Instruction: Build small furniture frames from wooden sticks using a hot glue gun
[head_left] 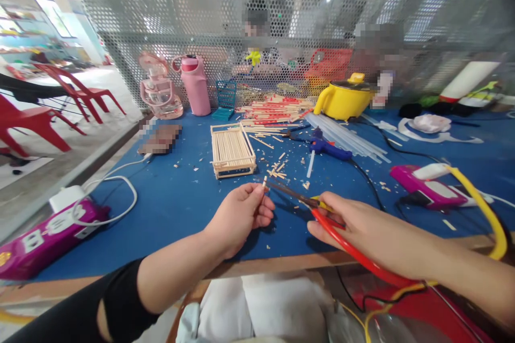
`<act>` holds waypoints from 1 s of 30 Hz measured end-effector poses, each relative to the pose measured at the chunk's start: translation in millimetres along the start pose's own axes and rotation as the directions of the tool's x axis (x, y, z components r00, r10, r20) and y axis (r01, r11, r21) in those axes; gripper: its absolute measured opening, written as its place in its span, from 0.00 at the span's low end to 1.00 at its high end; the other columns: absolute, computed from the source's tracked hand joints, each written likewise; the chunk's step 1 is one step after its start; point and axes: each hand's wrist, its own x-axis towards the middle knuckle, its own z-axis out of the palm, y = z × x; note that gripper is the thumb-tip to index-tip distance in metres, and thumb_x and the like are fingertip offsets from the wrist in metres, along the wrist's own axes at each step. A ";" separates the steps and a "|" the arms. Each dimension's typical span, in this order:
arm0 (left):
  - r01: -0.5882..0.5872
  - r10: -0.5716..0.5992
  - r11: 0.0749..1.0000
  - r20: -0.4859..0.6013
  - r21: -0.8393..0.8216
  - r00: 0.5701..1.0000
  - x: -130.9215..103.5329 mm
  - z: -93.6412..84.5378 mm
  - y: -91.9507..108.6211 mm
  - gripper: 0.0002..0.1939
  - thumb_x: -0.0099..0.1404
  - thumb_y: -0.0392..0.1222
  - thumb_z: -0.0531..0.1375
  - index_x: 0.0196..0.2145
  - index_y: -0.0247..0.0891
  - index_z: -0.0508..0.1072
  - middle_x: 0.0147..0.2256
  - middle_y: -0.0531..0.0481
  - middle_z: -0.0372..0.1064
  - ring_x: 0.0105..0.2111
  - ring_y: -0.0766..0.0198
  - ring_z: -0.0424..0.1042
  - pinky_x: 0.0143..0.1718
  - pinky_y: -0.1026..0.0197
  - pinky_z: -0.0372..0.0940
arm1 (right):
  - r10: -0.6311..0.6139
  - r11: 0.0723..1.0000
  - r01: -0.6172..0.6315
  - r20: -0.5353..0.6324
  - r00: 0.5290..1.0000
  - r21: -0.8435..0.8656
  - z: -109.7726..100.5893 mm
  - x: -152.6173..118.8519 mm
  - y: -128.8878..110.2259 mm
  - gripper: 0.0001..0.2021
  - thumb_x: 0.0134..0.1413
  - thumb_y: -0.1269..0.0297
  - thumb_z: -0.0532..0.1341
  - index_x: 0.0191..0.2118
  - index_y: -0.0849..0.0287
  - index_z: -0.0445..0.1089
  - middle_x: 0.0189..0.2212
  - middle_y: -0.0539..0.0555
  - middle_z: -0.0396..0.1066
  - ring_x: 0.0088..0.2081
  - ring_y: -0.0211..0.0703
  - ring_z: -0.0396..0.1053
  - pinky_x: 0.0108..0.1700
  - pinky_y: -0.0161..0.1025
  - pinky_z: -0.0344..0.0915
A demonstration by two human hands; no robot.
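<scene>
My left hand (pixel 241 214) pinches a short piece of wooden stick (pixel 264 181) between thumb and forefinger, its end pointing up. In my right hand (pixel 341 220) is a pair of scissors (pixel 332 230) with red and yellow handles. Its dark blades reach left, with their tips close beside the stick piece; I cannot tell whether they touch it. Just beyond my left hand stands a small rectangular frame (pixel 232 147) built of wooden sticks, with a row of sticks laid side by side. Short cut stick pieces (pixel 277 171) lie loose near the blade tips.
Behind the frame lies a pile of red-tipped sticks (pixel 277 110). A blue glue gun (pixel 328 147) and clear glue sticks (pixel 354 136) are to its right, near a yellow pot (pixel 348 99). Purple power strips (pixel 52 236) with cables flank the blue tabletop (pixel 169 214). A pink bottle (pixel 196 86) stands against the mesh.
</scene>
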 end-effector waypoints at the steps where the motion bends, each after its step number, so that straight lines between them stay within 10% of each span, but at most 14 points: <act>1: 0.013 -0.013 0.999 -0.004 -0.036 1.000 -1.4 0.4 -0.6 0.11 0.72 0.39 0.48 0.31 0.35 0.62 0.24 0.55 0.65 0.19 0.77 0.64 0.23 0.74 0.62 | -0.027 1.000 0.027 0.027 0.999 0.006 0.8 3.1 -5.3 0.21 0.48 0.39 0.57 0.34 0.54 0.64 0.32 0.53 0.74 0.32 0.46 0.68 0.32 0.35 0.61; 15: -0.022 0.024 0.993 0.013 -0.118 1.000 -0.3 2.0 -7.9 0.08 0.69 0.35 0.52 0.31 0.34 0.64 0.22 0.55 0.66 0.17 0.76 0.64 0.22 0.72 0.61 | -0.114 0.993 0.111 0.126 0.985 0.032 -0.3 23.6 -22.0 0.18 0.48 0.47 0.62 0.35 0.56 0.65 0.33 0.54 0.74 0.33 0.44 0.69 0.31 0.34 0.60; 22: -0.058 0.057 0.993 -0.015 -0.099 0.998 -2.3 3.7 -8.9 0.07 0.70 0.33 0.49 0.34 0.35 0.63 0.22 0.57 0.65 0.17 0.76 0.63 0.21 0.71 0.61 | -0.050 0.986 0.075 0.157 0.986 -0.152 -0.9 30.9 -25.8 0.06 0.45 0.70 0.57 0.32 0.56 0.60 0.30 0.52 0.72 0.29 0.41 0.65 0.30 0.34 0.57; 30: -0.074 0.074 0.996 0.001 -0.055 0.997 -0.9 1.7 -9.7 0.08 0.70 0.33 0.49 0.32 0.34 0.63 0.23 0.56 0.64 0.17 0.76 0.62 0.21 0.72 0.60 | -0.077 0.978 0.118 0.232 0.970 -0.172 -7.4 31.6 -29.3 0.04 0.50 0.68 0.54 0.34 0.56 0.59 0.34 0.55 0.71 0.33 0.44 0.64 0.35 0.37 0.57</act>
